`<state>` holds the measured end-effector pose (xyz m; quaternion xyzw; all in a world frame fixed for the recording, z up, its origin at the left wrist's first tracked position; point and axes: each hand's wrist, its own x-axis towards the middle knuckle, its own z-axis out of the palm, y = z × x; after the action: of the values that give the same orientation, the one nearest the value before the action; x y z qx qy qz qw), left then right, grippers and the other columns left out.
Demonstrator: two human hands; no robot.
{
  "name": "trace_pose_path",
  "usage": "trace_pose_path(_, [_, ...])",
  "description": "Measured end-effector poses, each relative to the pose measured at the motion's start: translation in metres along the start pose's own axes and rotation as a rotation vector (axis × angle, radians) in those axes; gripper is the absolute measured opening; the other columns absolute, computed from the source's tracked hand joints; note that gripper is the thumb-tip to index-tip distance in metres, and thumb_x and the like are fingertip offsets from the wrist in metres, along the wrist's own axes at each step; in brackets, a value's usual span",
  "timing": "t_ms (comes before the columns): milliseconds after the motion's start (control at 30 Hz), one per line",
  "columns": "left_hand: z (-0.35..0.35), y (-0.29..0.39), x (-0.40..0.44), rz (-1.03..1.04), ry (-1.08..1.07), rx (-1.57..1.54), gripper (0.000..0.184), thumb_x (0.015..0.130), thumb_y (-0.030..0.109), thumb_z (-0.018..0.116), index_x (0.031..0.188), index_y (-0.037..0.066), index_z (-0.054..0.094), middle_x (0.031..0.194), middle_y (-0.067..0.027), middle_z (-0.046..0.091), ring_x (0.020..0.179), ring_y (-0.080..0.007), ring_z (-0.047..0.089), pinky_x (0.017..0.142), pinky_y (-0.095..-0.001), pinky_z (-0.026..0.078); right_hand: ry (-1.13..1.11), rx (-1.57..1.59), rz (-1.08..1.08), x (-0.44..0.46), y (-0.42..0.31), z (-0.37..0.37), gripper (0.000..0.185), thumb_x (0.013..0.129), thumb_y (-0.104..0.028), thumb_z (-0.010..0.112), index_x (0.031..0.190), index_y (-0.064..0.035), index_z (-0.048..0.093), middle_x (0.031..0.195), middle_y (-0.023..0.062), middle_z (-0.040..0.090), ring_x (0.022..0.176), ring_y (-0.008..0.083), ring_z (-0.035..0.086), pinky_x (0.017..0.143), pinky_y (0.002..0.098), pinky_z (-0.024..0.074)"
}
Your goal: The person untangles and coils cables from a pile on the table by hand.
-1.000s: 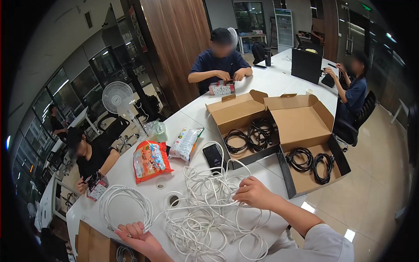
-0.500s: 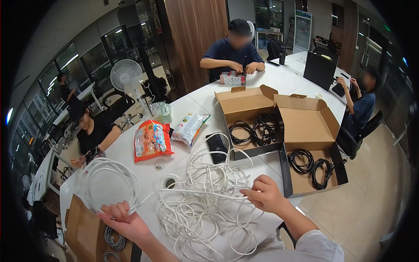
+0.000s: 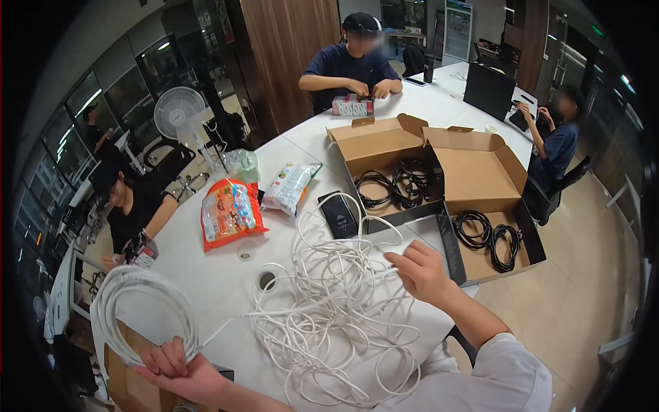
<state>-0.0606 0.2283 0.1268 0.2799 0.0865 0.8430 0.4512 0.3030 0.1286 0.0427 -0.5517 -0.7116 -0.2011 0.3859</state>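
Observation:
A round coil of white cable (image 3: 104, 309) stands upright in my left hand (image 3: 175, 371), whose fingers are closed around its lower right side. From that coil one strand runs across to my right hand (image 3: 422, 275). The fingers of my right hand are bent and pinched on this strand, above the right part of the pile. Below, a tangled heap of loose white cable (image 3: 329, 292) spreads over the white table (image 3: 182, 275).
Behind the heap lie a black phone (image 3: 338, 215), a red snack bag (image 3: 230, 216) and a white snack bag (image 3: 290, 187). Two open cardboard boxes (image 3: 484, 165) hold black cables (image 3: 473, 230). Another box (image 3: 130, 384) is at lower left. Several people sit or stand around.
My left hand has moved left and down with the coil. My right hand has moved slightly right and up, and the strand between the hands spans further. The camera view has shifted a little.

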Motion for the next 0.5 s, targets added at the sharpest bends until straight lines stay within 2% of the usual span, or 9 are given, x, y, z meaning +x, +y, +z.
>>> trace_pose_path(100, [-0.01, 0.012, 0.006, -0.038, -0.133, -0.136, 0.043, 0.101, 0.027, 0.047, 0.067, 0.014, 0.024, 0.058, 0.0031, 0.017, 0.05, -0.0081, 0.012, 0.053, -0.0232, 0.022, 0.166, -0.07, -0.101, 0.006, -0.002, -0.004, 0.038, 0.063, -0.004, 0.07, 0.101, -0.0035, 0.066, 0.062, 0.0025, 0.047, 0.058, 0.0218, 0.047, 0.05, 0.0312, 0.04])
trace_pose_path(233, [-0.006, 0.013, 0.001, -0.057, -0.178, -0.124, 0.043, 0.101, 0.026, 0.046, 0.067, 0.014, 0.024, 0.058, 0.0033, 0.017, 0.049, -0.0078, 0.013, 0.053, -0.0231, 0.022, -0.198, 0.053, -0.05, 0.001, 0.0, 0.01, 0.028, 0.071, -0.011, 0.072, 0.098, -0.0055, 0.066, 0.062, 0.0035, 0.055, 0.057, 0.0212, 0.056, 0.051, 0.0323, 0.0448])
trace_pose_path(267, [-0.006, 0.015, 0.001, -0.062, -0.188, -0.139, 0.043, 0.101, 0.026, 0.046, 0.067, 0.014, 0.023, 0.058, 0.0034, 0.017, 0.049, -0.0077, 0.013, 0.053, -0.0231, 0.022, -0.232, 0.066, -0.071, -0.003, -0.003, 0.009, 0.023, 0.075, -0.012, 0.071, 0.097, -0.0062, 0.066, 0.065, 0.0045, 0.058, 0.059, 0.0206, 0.059, 0.052, 0.0329, 0.0472])
trace_pose_path(367, [-0.006, 0.021, 0.001, -0.004, -0.109, -0.142, 0.043, 0.101, 0.026, 0.046, 0.067, 0.015, 0.023, 0.058, 0.0035, 0.017, 0.049, -0.0073, 0.013, 0.054, -0.0228, 0.022, -0.224, 0.272, -0.02, -0.005, -0.012, -0.006, 0.017, 0.077, -0.008, 0.069, 0.093, -0.0042, 0.067, 0.066, 0.0065, 0.059, 0.06, 0.0226, 0.059, 0.053, 0.0348, 0.047])
trace_pose_path(433, [-0.004, 0.024, 0.003, 0.036, -0.051, -0.124, 0.043, 0.101, 0.026, 0.047, 0.067, 0.015, 0.023, 0.058, 0.0036, 0.017, 0.049, -0.0071, 0.013, 0.054, -0.0226, 0.022, -0.256, 0.464, 0.08, -0.017, -0.005, -0.003, 0.014, 0.077, -0.007, 0.069, 0.091, -0.0032, 0.067, 0.069, 0.0078, 0.06, 0.066, 0.0244, 0.059, 0.057, 0.0355, 0.0478])
trace_pose_path(500, [-0.004, 0.024, 0.004, 0.052, -0.007, -0.09, 0.043, 0.101, 0.025, 0.047, 0.066, 0.015, 0.024, 0.058, 0.0037, 0.017, 0.049, -0.0071, 0.014, 0.055, -0.0225, 0.022, -0.381, 0.599, 0.125, -0.02, 0.002, -0.002, 0.012, 0.083, -0.01, 0.065, 0.093, -0.0024, 0.065, 0.075, 0.0085, 0.063, 0.075, 0.0271, 0.059, 0.064, 0.0344, 0.0494])
